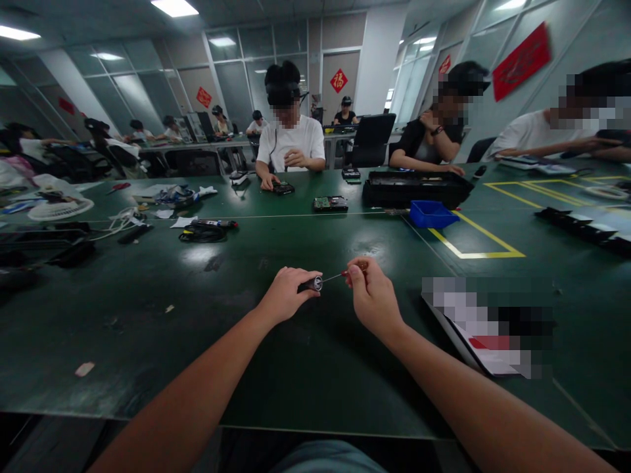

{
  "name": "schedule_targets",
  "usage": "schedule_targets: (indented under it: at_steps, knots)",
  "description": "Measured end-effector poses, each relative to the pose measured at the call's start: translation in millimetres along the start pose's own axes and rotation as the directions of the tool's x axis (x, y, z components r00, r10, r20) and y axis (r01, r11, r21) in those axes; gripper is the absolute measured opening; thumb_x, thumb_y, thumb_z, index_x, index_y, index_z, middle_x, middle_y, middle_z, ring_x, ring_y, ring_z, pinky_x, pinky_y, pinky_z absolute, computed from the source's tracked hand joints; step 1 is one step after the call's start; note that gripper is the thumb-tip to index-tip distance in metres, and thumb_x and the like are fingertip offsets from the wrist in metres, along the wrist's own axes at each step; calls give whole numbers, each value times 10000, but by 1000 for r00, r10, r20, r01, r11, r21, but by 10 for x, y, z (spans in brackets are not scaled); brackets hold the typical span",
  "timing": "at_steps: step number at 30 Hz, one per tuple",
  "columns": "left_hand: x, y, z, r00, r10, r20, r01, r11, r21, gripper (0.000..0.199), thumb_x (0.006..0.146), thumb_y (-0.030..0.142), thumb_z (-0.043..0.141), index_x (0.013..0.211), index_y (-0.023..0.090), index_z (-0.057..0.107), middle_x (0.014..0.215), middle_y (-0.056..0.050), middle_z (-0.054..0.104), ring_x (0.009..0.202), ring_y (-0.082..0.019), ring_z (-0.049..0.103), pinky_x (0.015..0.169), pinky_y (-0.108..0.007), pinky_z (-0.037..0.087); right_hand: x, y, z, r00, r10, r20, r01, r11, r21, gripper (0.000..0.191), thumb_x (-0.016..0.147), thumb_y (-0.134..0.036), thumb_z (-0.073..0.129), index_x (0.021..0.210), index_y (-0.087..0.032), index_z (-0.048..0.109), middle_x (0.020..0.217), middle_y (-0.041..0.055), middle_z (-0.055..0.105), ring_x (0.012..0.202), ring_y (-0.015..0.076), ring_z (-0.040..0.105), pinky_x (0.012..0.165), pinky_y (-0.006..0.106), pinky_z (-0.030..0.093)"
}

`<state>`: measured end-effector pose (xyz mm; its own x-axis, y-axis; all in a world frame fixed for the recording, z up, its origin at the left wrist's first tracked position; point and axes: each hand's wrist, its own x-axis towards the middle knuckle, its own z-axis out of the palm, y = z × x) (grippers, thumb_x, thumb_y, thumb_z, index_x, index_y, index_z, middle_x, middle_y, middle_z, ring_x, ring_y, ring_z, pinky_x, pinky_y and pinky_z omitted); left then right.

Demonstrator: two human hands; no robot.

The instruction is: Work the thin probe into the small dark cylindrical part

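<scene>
While the cylinder (317, 284) points lengthwise roughly toward 3 o'clock, the 3 o'clock side of your left hand (288, 290) clamps it. Your right hand (371, 292) grips the screwdriver (344, 273), aimed toward 9.

The left hand (286, 292) hid most of the dark cylinder (315, 283), leaving mainly its end in view. The right hand (373, 295) covered much of the red handle (344, 273) of the thin tool (333, 278), whose tip was too small to tell whether it touched the cylinder. Coarse blocks masked much of the flat white object (456, 335). The right edge cut off the black ridged strip (586, 230), and the writing on the large red banner (521, 62) was blurred.
</scene>
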<state>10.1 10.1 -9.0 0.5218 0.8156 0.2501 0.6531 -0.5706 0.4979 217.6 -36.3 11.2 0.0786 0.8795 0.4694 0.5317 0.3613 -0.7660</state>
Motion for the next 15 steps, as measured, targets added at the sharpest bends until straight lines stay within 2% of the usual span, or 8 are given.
schedule_targets:
  at_steps: [10, 15]
  knots:
    - [21, 25, 43, 999, -13, 30, 14, 999, -39, 374, 877, 282, 697, 1249, 255, 661, 1125, -49, 695, 1057, -236, 609, 983, -404, 433, 13, 13, 8, 999, -46, -26, 43, 993, -114, 146, 989, -300, 409, 966, -211, 522, 790, 43, 655, 710, 207, 636, 672, 318, 436]
    - [7, 19, 12, 995, -91, -49, 81, 982, -169, 343, 859, 242, 705, 1201, 239, 679, 1156, -58, 678, 1079, -244, 609, 980, -400, 448, 32, 34, -12, 999, -38, -34, 34, 993, -113, 155, 995, -308, 406, 968, -212, 525, 793, 40, 648, 693, 201, 622, 657, 313, 433]
